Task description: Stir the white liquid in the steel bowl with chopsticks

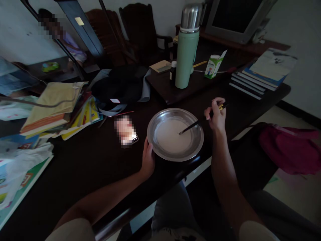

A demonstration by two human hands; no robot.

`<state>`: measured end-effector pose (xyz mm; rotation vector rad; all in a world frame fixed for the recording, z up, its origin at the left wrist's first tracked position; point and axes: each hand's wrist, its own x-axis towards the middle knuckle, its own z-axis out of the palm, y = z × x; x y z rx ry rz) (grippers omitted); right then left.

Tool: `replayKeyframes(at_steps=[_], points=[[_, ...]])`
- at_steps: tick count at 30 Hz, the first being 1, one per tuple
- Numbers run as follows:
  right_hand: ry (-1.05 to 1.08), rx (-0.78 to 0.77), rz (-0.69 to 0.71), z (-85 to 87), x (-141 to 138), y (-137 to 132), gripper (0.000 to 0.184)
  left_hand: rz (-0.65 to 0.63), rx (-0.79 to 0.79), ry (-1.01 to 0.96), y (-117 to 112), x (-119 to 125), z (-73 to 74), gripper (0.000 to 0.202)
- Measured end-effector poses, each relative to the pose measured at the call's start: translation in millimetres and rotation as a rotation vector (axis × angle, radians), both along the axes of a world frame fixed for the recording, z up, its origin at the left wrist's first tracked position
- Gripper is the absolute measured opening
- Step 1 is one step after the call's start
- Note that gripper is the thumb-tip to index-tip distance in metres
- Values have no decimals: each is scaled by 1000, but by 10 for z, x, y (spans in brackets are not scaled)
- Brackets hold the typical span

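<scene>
A round metal bowl holding a pale, milky liquid sits near the front edge of a dark wooden table. My left hand grips the bowl's left rim. My right hand is closed around a pair of dark chopsticks, their tips dipped into the liquid near the bowl's middle.
A phone lies left of the bowl. Piled books and papers fill the left side. A green thermos, small dark bottle, carton and stacked books stand behind. A magenta bag lies right.
</scene>
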<state>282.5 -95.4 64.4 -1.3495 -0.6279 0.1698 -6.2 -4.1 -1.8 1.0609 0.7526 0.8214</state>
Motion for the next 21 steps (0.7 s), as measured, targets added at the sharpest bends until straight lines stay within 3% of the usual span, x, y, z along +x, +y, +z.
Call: replayKeyframes(at_steps=[4,9,15,21], points=[[41,-76,248,7,-92,96,50,3,-39,-17,-8,-5,8,56],[-20,-214,455,289,58,150,47,6,-52,-19,-12,-8,49,56],[-31,-328,549,642,239,-107,52,4,-20,4,-12,10,63,52],[-56,-349,534,645,-86,-557,60,10,-16,-24,4,33,53,50]])
